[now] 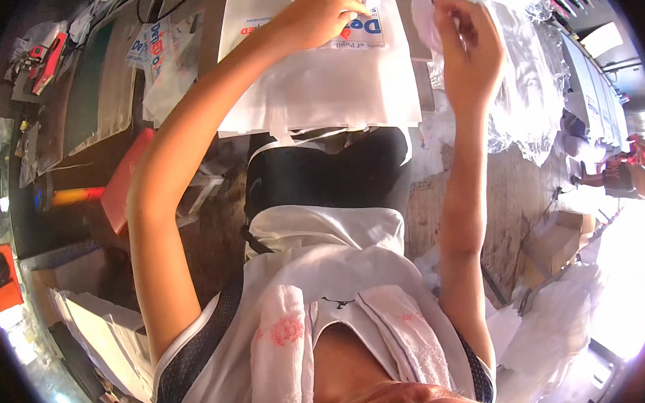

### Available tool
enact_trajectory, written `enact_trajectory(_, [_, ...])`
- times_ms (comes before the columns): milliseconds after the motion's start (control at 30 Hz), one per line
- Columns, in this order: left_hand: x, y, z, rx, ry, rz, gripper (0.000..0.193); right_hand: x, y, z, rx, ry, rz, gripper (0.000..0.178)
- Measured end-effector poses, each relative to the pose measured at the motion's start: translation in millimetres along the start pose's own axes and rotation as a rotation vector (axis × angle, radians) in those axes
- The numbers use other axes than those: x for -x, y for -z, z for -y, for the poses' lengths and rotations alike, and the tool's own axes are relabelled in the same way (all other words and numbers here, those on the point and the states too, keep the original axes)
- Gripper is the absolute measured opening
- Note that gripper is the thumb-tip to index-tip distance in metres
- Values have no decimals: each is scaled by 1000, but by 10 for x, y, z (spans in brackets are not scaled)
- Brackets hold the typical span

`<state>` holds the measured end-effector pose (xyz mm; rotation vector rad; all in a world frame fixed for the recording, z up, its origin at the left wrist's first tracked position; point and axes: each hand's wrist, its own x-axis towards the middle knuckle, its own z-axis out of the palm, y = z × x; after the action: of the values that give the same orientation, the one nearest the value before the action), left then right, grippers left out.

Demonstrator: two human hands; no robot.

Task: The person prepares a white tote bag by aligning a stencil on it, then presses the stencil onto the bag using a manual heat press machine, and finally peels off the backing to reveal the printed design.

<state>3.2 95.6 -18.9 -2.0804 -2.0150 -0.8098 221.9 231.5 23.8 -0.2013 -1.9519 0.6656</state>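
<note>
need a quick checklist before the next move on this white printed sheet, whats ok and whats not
1. Left hand over the white printed sheet: ok.
2. Print fully uncovered: not ok, the left hand and forearm cover part of it.
3. Right hand free of any held item: cannot tell, it is partly curled.
4. Clear plastic on the right lying smooth: not ok, it is crumpled.
5. Neck towel clear of the sheet: ok, it hangs over the chest.
</note>
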Motion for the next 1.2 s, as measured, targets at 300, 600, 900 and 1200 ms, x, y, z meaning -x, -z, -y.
enact_trajectory(300, [-140,39,143,230,144,8,21,132,-287,-303,190,100,622,16])
enact_trajectory(600, [-15,72,208,309,63,14,31,181,-241,-136,425,161,672,13])
enact_trajectory(900, [12,371,175,213,37,45,20,-153,-333,-198,416,277,868,10])
enact_trajectory(1200, [409,507,301,111,78,20,18,-222,-502,-216,254,273,940,13])
